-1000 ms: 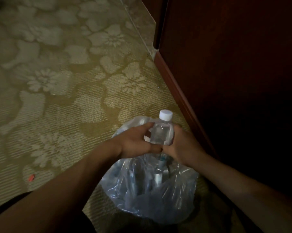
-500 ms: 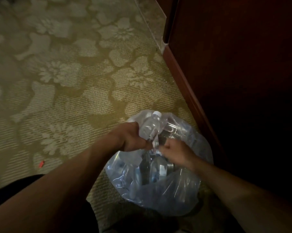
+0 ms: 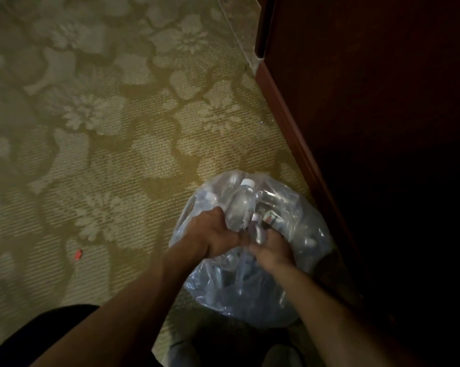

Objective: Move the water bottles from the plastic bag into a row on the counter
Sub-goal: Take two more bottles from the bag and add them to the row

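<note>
A: Which step is in hand?

B: A pick from the plastic bag [image 3: 297,260], it is judged. The bag is set on the patterned carpet [image 3: 104,128], just beside a dark wooden cabinet [image 3: 369,115]. 1 water bottle [image 3: 240,205], white-capped, is seen tilted at the bag's mouth, with other bottles dimly visible underneath.

A: And the hands?

B: The left hand [image 3: 210,238] is curled at the base of that bottle; a grasp on it is likely, though the contact is blurred. The right hand [image 3: 272,250] is reached into the bag beside it. Whether anything is held there cannot be told.

A: What is called for next?

B: The bottle must be lifted clear of the loose plastic and carried up. No table is shown in this view, so its place cannot be stated.
</note>
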Motion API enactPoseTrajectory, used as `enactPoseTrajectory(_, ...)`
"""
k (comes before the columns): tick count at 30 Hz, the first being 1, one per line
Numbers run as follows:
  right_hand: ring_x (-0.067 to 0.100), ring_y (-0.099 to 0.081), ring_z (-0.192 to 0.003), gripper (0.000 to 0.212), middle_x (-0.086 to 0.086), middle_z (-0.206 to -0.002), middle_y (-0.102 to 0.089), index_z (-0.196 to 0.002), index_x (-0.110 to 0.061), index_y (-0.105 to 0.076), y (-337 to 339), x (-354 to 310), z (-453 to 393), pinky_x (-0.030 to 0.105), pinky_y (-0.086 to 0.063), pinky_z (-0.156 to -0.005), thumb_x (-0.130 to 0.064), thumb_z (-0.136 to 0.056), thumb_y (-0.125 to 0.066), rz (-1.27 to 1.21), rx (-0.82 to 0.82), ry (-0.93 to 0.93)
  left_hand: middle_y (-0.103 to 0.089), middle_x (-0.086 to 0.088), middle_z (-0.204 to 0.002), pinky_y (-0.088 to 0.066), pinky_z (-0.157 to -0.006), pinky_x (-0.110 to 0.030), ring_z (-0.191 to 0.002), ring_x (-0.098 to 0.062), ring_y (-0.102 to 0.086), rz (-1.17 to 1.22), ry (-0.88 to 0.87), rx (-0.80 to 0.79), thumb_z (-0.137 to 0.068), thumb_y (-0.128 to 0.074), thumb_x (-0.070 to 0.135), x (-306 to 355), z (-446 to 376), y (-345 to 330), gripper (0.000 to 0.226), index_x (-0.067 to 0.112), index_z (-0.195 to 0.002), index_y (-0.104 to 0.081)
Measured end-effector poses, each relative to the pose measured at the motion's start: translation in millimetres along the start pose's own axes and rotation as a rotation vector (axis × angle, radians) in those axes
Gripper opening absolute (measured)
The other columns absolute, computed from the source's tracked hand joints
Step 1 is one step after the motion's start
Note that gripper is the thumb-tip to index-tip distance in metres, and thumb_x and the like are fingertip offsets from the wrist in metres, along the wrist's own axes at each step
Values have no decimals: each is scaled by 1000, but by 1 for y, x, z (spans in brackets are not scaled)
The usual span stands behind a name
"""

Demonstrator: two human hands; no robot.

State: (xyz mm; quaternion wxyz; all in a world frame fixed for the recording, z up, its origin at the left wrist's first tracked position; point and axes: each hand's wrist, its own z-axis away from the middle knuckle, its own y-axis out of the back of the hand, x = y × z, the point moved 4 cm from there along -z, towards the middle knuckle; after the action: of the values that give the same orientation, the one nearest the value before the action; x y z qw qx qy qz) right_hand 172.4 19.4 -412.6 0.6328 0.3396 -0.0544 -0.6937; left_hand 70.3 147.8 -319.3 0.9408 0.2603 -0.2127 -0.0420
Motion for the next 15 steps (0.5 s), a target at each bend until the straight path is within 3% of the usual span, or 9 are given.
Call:
enactPoseTrajectory(2, 25, -62, -114, 68, 0, -126, -64, -131, -29, -55, 13, -12, 14, 42, -53, -97, -48, -70, -78, -186, 73, 20, -69, 0, -113, -53, -88, -35, -104, -22, -64, 59, 25, 27, -58, -73, 70, 0, 12, -5, 80, 22, -121, -60)
enactPoseTrajectory(4, 20, -60, -117, 68, -4, -127, -62, -132, -32, -51, 28, -27, 36, 42, -51, -100, -38, -72, -82, -329, 128, 73, -70, 0, -114, -51, -86, -33, -106, -23, -64, 116, 38, 79, -68, -77, 60, 0, 35, -4, 68, 23, -122, -60)
enactPoseTrajectory(7, 8, -61, -103, 61, -16, -109, -62, -127, -30, -53, 53, -49, 83, 31, -51, -93, -29, -75, -83, -543, 165, 137, -73, 4, -105, -53, -82, -32, -96, -18, -68, 244, 20, 135, -70, -81, 51, 4, 83, 12, 55, 26, -115, -63)
enactPoseTrajectory(10, 3, -64, -95, 54, -16, -100, -65, -122, -28, -56, 84, -69, 141, 24, -54, -85, -19, -76, -83, -636, 145, 181, -74, 5, -101, -57, -86, -40, -93, -17, -70, 350, -4, 153, -55, -77, 60, 17, 131, 36, 69, 26, -114, -65)
enactPoseTrajectory(13, 8, -68, -92, 49, -8, -99, -70, -113, -29, -60, 118, -86, 198, 21, -54, -74, -19, -73, -86, -623, 78, 155, -72, 5, -102, -57, -88, -42, -95, -19, -70, 428, -30, 131, -47, -75, 58, 37, 180, 67, 80, 24, -119, -66)
enactPoseTrajectory(15, 16, -69, -98, 56, -1, -106, -71, -112, -29, -64, 141, -98, 239, 30, -57, -82, -36, -64, -91, -591, 20, 134, -71, 9, -100, -57, -89, -39, -93, -15, -70, 457, -58, 96, -48, -82, 54, 51, 221, 92, 81, 25, -122, -64)
